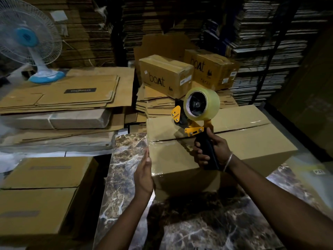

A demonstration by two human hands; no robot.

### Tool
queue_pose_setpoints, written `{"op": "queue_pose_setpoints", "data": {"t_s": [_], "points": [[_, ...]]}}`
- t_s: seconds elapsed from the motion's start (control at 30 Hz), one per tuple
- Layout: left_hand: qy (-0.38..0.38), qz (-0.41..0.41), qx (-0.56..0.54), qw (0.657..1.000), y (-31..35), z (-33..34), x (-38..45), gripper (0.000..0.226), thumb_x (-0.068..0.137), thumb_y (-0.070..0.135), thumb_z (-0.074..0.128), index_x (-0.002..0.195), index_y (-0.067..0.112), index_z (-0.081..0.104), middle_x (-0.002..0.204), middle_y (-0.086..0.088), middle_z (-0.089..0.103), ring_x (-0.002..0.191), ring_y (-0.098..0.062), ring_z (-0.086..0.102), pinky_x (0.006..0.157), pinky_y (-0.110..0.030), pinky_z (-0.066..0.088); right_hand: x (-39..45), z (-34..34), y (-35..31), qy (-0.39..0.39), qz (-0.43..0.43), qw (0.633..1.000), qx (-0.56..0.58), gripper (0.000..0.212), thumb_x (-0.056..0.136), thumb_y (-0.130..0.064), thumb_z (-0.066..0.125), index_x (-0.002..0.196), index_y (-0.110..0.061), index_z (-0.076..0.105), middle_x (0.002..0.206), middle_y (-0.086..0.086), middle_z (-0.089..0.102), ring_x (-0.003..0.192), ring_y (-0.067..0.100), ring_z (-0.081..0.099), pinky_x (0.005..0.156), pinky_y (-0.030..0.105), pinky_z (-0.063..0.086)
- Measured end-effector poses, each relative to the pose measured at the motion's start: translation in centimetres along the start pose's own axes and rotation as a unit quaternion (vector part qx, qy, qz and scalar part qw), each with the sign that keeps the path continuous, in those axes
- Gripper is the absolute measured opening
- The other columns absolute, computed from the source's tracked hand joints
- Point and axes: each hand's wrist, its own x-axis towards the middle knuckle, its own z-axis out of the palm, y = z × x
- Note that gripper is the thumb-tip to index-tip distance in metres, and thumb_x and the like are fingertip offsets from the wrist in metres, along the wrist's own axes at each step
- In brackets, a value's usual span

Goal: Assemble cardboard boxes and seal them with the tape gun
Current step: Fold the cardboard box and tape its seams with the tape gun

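While gripping the black handle of the tape gun (195, 121), right hand (210, 151) wrapped fully around it, nose of the gun lowered to the centre seam of the cardboard box (216, 139). Left hand (144, 175) flat and straight-fingered, pressed against the box's left side wall, holding nothing. Box sitting on the marble-patterned worktop (124, 159), top flaps folded shut, seam showing as a dark line from left to right; glossy tape visible at the left corner and near the far right of the seam, the middle apparently bare.

Likely light and hollow, so prone to sliding under a pull of tape; best steadied by the side wall or corner, where the corrugated board is stiffest. Flaps probably springy along the seam. Contents hidden behind shut flaps. Tape roll (201, 104) clear and fat, plenty left by the look of it.

Further out: two closed boxes printed "boAt" (165, 76) on a heap of flattened cartons, contents unseen; another closed box (43, 192) low on the left; flat cartons (63, 94) stacked behind; a blue table fan (28, 38) at far left.
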Motion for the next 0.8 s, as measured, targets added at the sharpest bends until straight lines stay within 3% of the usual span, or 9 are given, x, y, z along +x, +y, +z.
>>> {"op": "queue_pose_setpoints", "data": {"t_s": [0.1, 0.2, 0.27, 0.37, 0.43, 0.57, 0.63, 0.7, 0.8], "points": [[-0.027, 0.062, 0.129, 0.989, 1.0, -1.5, 0.6, 0.056, 0.094, 0.052, 0.049, 0.14, 0.02, 0.056, 0.139, 0.003, 0.058, 0.126, -0.004, 0.052, 0.104, -0.023, 0.043, 0.0, -0.2, -0.1, -0.008, 0.002, 1.0, -0.007, 0.06, 0.09, -0.068, 0.042, 0.082, -0.009, 0.048, 0.071, 0.006, 0.041, 0.044, 0.013, 0.037, 0.042, 0.025, 0.036], [-0.005, 0.089, 0.196, 0.977, 2.4, -1.9, 1.0, 0.05, 0.09, 0.04, 0.052, 0.133, 0.017, 0.064, 0.123, -0.001, 0.07, 0.106, -0.01, 0.066, 0.088, -0.031, 0.055, -0.1, -0.4, -0.4, -0.021, 0.002, 1.0, -0.019, 0.059, 0.088, -0.068, 0.045, 0.083, -0.009, 0.049, 0.071, 0.005, 0.041, 0.044, 0.013, 0.038, 0.043, 0.025, 0.036], [0.043, 0.114, 0.226, 0.966, 3.2, -1.4, 1.1, 0.047, 0.087, 0.035, 0.055, 0.129, 0.015, 0.066, 0.115, 0.002, 0.066, 0.099, -0.014, 0.064, 0.081, -0.035, 0.055, -0.3, -0.5, -0.6, -0.034, 0.004, 0.999, -0.027, 0.06, 0.083, -0.069, 0.055, 0.083, -0.009, 0.05, 0.071, 0.006, 0.042, 0.044, 0.013, 0.039, 0.042, 0.024, 0.037], [0.087, 0.16, 0.226, 0.957, 4.9, 0.8, 1.2, 0.03, 0.092, 0.022, 0.058, 0.118, 0.015, 0.07, 0.105, 0.006, 0.064, 0.09, -0.007, 0.062, 0.077, -0.033, 0.055, -0.9, -1.2, -1.3, -0.064, 0.014, 0.997, -0.031, 0.067, 0.071, -0.068, 0.074, 0.083, -0.007, 0.05, 0.07, 0.007, 0.042, 0.042, 0.014, 0.039, 0.041, 0.024, 0.036], [0.068, 0.154, 0.154, 0.973, 6.3, 3.1, 1.3, 0.018, 0.097, 0.018, 0.059, 0.11, 0.019, 0.073, 0.102, 0.007, 0.067, 0.09, -0.005, 0.065, 0.077, -0.038, 0.06, -1.4, -2.0, -2.1, -0.076, 0.019, 0.996, -0.042, 0.068, 0.067, -0.068, 0.077, 0.082, -0.007, 0.05, 0.07, 0.008, 0.043, 0.041, 0.015, 0.039, 0.041, 0.025, 0.034], [0.019, -0.037, -0.072, 0.997, 9.9, 9.7, 1.9, 0.024, 0.105, 0.024, 0.047, 0.109, 0.021, 0.07, 0.106, -0.005, 0.072, 0.097, -0.018, 0.065, 0.078, -0.034, 0.055, -2.9, -4.6, -4.7, -0.088, 0.025, 0.994, -0.057, 0.067, 0.068, -0.069, 0.075, 0.082, -0.007, 0.053, 0.071, 0.008, 0.044, 0.04, 0.014, 0.039, 0.041, 0.024, 0.035], [-0.009, -0.153, -0.183, 0.971, 11.1, 13.0, 2.5, 0.035, 0.106, 0.034, 0.039, 0.119, 0.013, 0.064, 0.111, -0.009, 0.07, 0.105, -0.021, 0.063, 0.09, -0.041, 0.048, -3.9, -6.1, -6.2, -0.09, 0.026, 0.993, -0.067, 0.068, 0.068, -0.069, 0.074, 0.083, -0.007, 0.052, 0.071, 0.008, 0.044, 0.039, 0.014, 0.04, 0.041, 0.023, 0.037], [-0.044, -0.224, -0.219, 0.949, 11.8, 15.9, 3.4, 0.048, 0.107, 0.041, 0.034, 0.124, 0.005, 0.06, 0.118, -0.013, 0.069, 0.113, -0.026, 0.064, 0.098, -0.042, 0.048, -5.0, -7.6, -7.7, -0.09, 0.026, 0.993, -0.073, 0.066, 0.071, -0.069, 0.071, 0.083, -0.007, 0.051, 0.071, 0.009, 0.044, 0.04, 0.014, 0.039, 0.041, 0.024, 0.037], [-0.097, -0.286, -0.228, 0.926, 12.7, 19.7, 4.2, 0.057, 0.105, 0.051, 0.032, 0.118, 0.003, 0.06, 0.108, -0.015, 0.072, 0.1, -0.029, 0.068, 0.078, -0.04, 0.053, -6.4, -10.0, -9.7, -0.081, 0.035, 0.995, -0.053, 0.059, 0.084, -0.065, 0.054, 0.082, -0.006, 0.049, 0.071, 0.008, 0.041, 0.041, 0.014, 0.037, 0.042, 0.024, 0.033]]}}
